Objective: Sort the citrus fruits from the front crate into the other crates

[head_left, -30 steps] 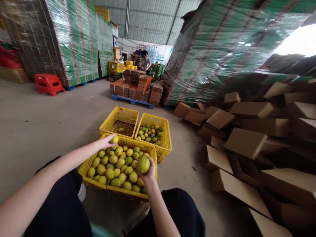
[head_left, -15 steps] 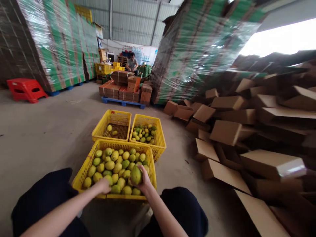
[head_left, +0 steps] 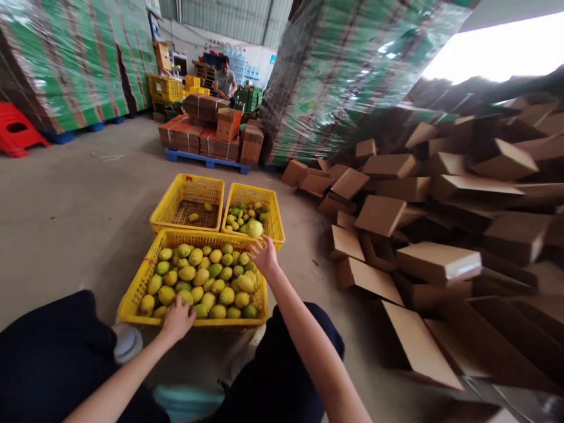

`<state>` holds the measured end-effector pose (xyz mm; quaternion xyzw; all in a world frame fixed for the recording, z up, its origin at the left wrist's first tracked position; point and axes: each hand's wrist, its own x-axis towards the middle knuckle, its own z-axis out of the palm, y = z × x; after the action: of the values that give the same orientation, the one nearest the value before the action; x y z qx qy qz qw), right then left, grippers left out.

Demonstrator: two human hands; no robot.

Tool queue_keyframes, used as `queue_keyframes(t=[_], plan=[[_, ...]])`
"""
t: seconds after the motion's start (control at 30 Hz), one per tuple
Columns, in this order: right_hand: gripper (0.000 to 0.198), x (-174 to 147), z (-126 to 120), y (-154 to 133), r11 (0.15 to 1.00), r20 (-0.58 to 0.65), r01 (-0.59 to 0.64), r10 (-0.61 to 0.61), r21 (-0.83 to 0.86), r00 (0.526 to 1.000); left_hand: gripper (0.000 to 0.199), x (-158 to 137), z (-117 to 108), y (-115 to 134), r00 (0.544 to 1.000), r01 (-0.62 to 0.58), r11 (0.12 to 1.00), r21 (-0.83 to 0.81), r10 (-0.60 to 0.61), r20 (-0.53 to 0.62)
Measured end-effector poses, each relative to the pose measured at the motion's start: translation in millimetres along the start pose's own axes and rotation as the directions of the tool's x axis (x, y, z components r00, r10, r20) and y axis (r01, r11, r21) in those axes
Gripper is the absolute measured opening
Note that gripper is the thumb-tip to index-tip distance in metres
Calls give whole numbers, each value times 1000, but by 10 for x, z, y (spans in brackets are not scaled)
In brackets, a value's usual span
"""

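A large yellow crate (head_left: 127, 305) full of yellow and green lemons (head_left: 201, 277) stands between my knees. My left hand (head_left: 177, 319) lies at its front edge, fingers apart and reaching over the nearest lemons without a grip on any. Over the crate's right rim, my right hand (head_left: 264, 257) is open with fingers spread. Just beyond its fingertips a larger-looking greenish lemon (head_left: 254, 228) appears in the air above the back right crate (head_left: 277, 218), which holds smaller, greener fruit. The back left crate (head_left: 165, 212) has two lemons on its floor.
Cardboard boxes (head_left: 381, 215) lie heaped along the right. Ahead, a blue pallet (head_left: 207, 162) bears bundled flat cartons. Wrapped green stacks (head_left: 339, 82) rise on both sides. A red stool (head_left: 17, 130) is at far left; a person (head_left: 225, 79) works at the back.
My right hand has moved forward and opened, letting go of the green lemon it held. My left hand has drawn back slightly to the crate's front edge. The view has tilted down and shifted right.
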<state>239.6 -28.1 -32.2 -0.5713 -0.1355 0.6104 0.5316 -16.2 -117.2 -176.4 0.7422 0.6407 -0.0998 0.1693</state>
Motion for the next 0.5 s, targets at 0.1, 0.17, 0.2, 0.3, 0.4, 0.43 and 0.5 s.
queue_keyframes(t=[0.1, 0.17, 0.2, 0.3, 0.4, 0.43, 0.5], plan=[[15, -98, -55, 176, 992, 69, -12, 21, -124, 997, 41, 12, 31, 6, 1000, 2, 1000, 7, -2, 0], [12, -230, -95, 466, 962, 130, -87, 124, -258, 984, 41, 11, 31, 9, 1000, -8, 1000, 3, 8, -1], [10, -293, -108, 606, 940, 155, -112, 169, -322, 973, 42, 7, 22, 10, 1000, -6, 1000, -1, 6, 1], [6, -411, -115, 861, 885, 225, -99, 222, -455, 949, 40, 10, -53, -7, 998, 15, 999, -48, -12, 61], [12, -402, -106, 867, 867, 307, -26, 204, -498, 930, 31, 103, -161, -107, 988, 55, 988, -145, -32, 154], [16, -380, -111, 848, 866, 328, -2, 191, -501, 925, 28, 158, -191, -167, 984, 71, 983, -171, -40, 174], [23, -331, -139, 818, 848, 355, 64, 150, -525, 923, 25, 277, -226, -315, 976, 109, 971, -214, -64, 208]])
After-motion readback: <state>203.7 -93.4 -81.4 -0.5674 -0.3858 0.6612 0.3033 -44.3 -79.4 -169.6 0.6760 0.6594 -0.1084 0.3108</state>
